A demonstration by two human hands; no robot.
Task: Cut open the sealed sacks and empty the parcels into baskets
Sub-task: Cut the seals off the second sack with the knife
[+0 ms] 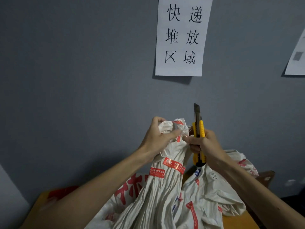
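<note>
Over table (237, 220), sack (166, 184) gripped at neck, knife (198, 128) upright

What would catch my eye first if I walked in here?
A yellow utility knife, blade up, in the right grip at centre, beside the bunched neck of a white sack that the left grip holds. Above, a white sign with black characters hangs on the grey wall.

Pretty plain: left arm (99, 187) at lower left, right arm (257, 187) at lower right, both bare right to the frame edge. Mid-frame, left hand (158, 138) and right hand (210, 144), bare too.
</note>
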